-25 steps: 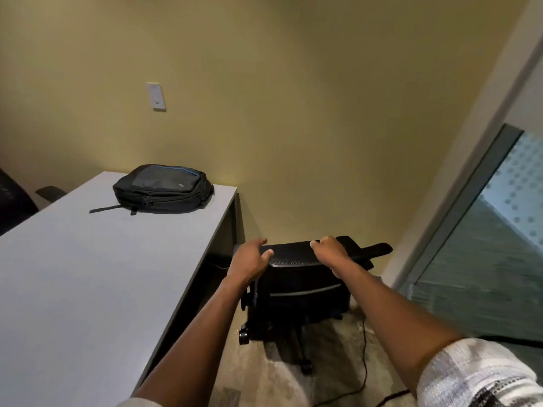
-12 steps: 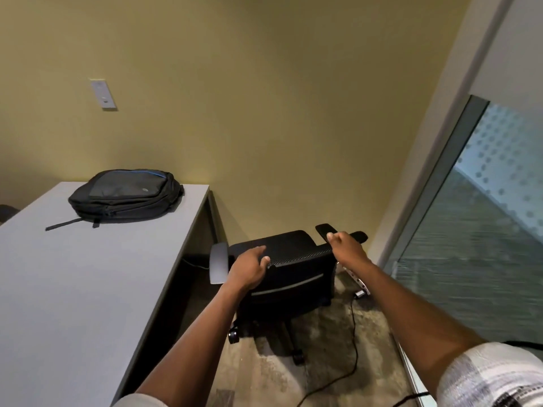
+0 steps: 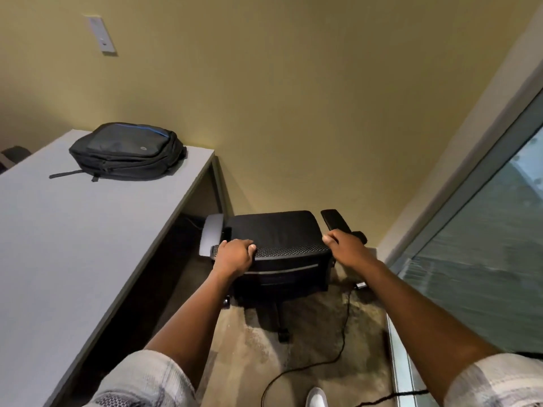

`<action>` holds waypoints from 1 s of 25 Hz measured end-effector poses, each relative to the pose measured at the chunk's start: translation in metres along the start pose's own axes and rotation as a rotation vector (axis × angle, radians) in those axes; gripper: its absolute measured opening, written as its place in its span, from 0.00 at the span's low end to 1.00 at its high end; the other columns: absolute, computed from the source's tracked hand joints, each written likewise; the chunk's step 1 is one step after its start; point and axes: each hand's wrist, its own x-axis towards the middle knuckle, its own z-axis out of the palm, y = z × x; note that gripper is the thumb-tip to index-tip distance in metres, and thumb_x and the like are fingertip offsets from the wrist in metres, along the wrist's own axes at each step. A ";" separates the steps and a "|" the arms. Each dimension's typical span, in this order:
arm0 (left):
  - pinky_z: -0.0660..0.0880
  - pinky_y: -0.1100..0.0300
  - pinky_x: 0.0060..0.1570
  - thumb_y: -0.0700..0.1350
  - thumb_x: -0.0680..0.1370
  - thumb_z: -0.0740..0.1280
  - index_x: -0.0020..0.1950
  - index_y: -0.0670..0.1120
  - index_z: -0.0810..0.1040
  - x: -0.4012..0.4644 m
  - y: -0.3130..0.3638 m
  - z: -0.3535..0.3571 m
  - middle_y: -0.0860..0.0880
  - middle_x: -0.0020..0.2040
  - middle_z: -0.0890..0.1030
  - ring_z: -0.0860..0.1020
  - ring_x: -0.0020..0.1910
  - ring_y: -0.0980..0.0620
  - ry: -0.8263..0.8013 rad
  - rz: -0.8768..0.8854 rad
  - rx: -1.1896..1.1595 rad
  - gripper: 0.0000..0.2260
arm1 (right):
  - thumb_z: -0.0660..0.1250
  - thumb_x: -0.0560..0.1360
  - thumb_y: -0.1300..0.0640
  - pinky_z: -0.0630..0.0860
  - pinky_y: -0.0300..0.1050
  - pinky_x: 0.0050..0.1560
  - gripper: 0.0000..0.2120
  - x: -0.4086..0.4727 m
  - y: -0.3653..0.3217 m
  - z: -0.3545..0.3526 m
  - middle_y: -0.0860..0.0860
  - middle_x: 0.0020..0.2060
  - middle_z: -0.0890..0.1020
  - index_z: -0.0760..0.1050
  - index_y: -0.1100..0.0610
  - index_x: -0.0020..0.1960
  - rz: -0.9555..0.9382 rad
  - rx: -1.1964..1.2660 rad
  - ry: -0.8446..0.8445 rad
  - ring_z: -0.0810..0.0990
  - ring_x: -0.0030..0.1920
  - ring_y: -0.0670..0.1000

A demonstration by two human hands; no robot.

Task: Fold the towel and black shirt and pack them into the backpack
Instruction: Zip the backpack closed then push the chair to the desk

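Head camera is looking down at my two hands on the top edge of a black office chair (image 3: pixel 274 230) that is standing on the carpet between the table and the glass partition (image 3: pixel 482 245). My left hand (image 3: pixel 233 255) is gripping the left end of the chair's mesh backrest, fingers curled over the top edge with the thumb lying along it. My right hand (image 3: pixel 343 248) is resting at the right end of the same edge, fingers bent down over the corner; I cannot tell how firmly they are closing on it. The chair's right armrest (image 3: pixel 335 223) is sticking out just beyond my right hand, and its grey left armrest (image 3: pixel 211 233) is sitting just beside the table's end panel.

The backpack (image 3: pixel 126 152) is lying flat and zipped on the far right corner of the grey table (image 3: pixel 73 245), near the yellow wall (image 3: pixel 293 98), well apart from both hands. A strap is trailing from its left side across the tabletop. A white wall plate (image 3: pixel 101 33) is showing high on the wall at far left. A black cable (image 3: pixel 326 358) is snaking over the carpet near the chair's base, and the toe of a white shoe (image 3: pixel 316 398) is showing at the near edge.
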 end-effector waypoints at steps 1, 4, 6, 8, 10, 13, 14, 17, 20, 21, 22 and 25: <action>0.70 0.50 0.54 0.52 0.84 0.54 0.48 0.49 0.79 0.000 0.003 0.003 0.46 0.49 0.84 0.80 0.50 0.42 0.051 -0.004 0.054 0.16 | 0.57 0.83 0.45 0.73 0.51 0.57 0.17 0.008 0.008 0.000 0.55 0.59 0.80 0.75 0.54 0.63 -0.031 -0.055 -0.003 0.78 0.60 0.58; 0.70 0.52 0.47 0.54 0.84 0.51 0.47 0.49 0.81 0.005 0.004 0.010 0.47 0.45 0.84 0.80 0.45 0.44 0.106 -0.059 0.156 0.20 | 0.56 0.84 0.45 0.68 0.54 0.66 0.17 0.030 0.023 0.004 0.53 0.61 0.81 0.77 0.53 0.63 -0.144 -0.191 -0.031 0.77 0.62 0.56; 0.69 0.53 0.45 0.54 0.84 0.52 0.45 0.49 0.81 0.008 0.004 0.013 0.46 0.43 0.84 0.80 0.44 0.43 0.100 -0.081 0.172 0.21 | 0.55 0.84 0.45 0.63 0.53 0.69 0.18 0.040 0.025 0.010 0.51 0.61 0.81 0.76 0.51 0.64 -0.222 -0.280 -0.040 0.76 0.63 0.54; 0.69 0.53 0.46 0.54 0.84 0.52 0.45 0.47 0.81 0.011 0.004 0.014 0.44 0.43 0.84 0.80 0.44 0.42 0.092 -0.086 0.175 0.22 | 0.53 0.84 0.44 0.61 0.54 0.70 0.19 0.044 0.024 0.012 0.51 0.62 0.80 0.75 0.50 0.66 -0.256 -0.375 -0.062 0.76 0.64 0.54; 0.70 0.52 0.47 0.53 0.84 0.52 0.45 0.46 0.81 0.014 0.002 0.013 0.42 0.44 0.83 0.79 0.45 0.41 0.075 -0.076 0.203 0.22 | 0.51 0.84 0.43 0.63 0.55 0.68 0.21 0.047 0.025 0.013 0.52 0.62 0.80 0.75 0.49 0.66 -0.282 -0.455 -0.095 0.76 0.64 0.56; 0.71 0.51 0.48 0.53 0.84 0.50 0.46 0.47 0.81 0.016 0.002 0.015 0.43 0.45 0.84 0.80 0.46 0.40 0.049 -0.051 0.273 0.22 | 0.48 0.83 0.41 0.65 0.57 0.67 0.23 0.047 0.030 0.015 0.53 0.60 0.81 0.76 0.50 0.65 -0.300 -0.505 -0.074 0.77 0.62 0.56; 0.70 0.51 0.47 0.53 0.84 0.50 0.46 0.48 0.80 0.015 0.003 0.016 0.43 0.44 0.84 0.80 0.46 0.40 0.048 -0.048 0.300 0.21 | 0.48 0.83 0.41 0.65 0.57 0.66 0.24 0.047 0.031 0.017 0.53 0.59 0.81 0.77 0.50 0.64 -0.287 -0.512 -0.055 0.77 0.61 0.57; 0.70 0.51 0.44 0.54 0.84 0.48 0.43 0.48 0.78 0.002 0.004 0.026 0.44 0.42 0.84 0.80 0.43 0.41 0.020 -0.077 0.305 0.22 | 0.46 0.83 0.39 0.66 0.56 0.64 0.27 0.040 0.030 0.027 0.54 0.57 0.82 0.79 0.52 0.61 -0.216 -0.551 -0.013 0.78 0.60 0.57; 0.71 0.51 0.46 0.54 0.84 0.48 0.40 0.48 0.77 -0.015 0.008 0.036 0.44 0.41 0.83 0.80 0.43 0.41 0.021 -0.116 0.245 0.23 | 0.46 0.83 0.39 0.65 0.56 0.65 0.28 0.031 0.036 0.032 0.54 0.55 0.83 0.80 0.52 0.60 -0.210 -0.571 0.037 0.78 0.59 0.57; 0.71 0.50 0.47 0.54 0.84 0.49 0.40 0.48 0.77 -0.021 0.011 0.037 0.44 0.41 0.83 0.80 0.44 0.40 0.041 -0.109 0.242 0.23 | 0.46 0.83 0.39 0.65 0.56 0.65 0.27 0.028 0.039 0.032 0.54 0.55 0.83 0.80 0.52 0.59 -0.221 -0.583 0.047 0.78 0.59 0.57; 0.71 0.50 0.47 0.54 0.85 0.49 0.41 0.47 0.78 -0.025 0.014 0.039 0.44 0.42 0.83 0.80 0.45 0.40 0.062 -0.096 0.249 0.23 | 0.47 0.83 0.40 0.65 0.56 0.64 0.27 0.027 0.042 0.032 0.54 0.54 0.84 0.80 0.52 0.58 -0.231 -0.593 0.049 0.79 0.58 0.57; 0.71 0.50 0.49 0.53 0.85 0.50 0.45 0.46 0.80 -0.043 0.025 0.043 0.44 0.45 0.84 0.80 0.47 0.40 0.116 -0.091 0.263 0.22 | 0.48 0.83 0.41 0.65 0.56 0.64 0.25 0.018 0.045 0.030 0.54 0.54 0.84 0.80 0.52 0.56 -0.248 -0.578 0.062 0.79 0.58 0.57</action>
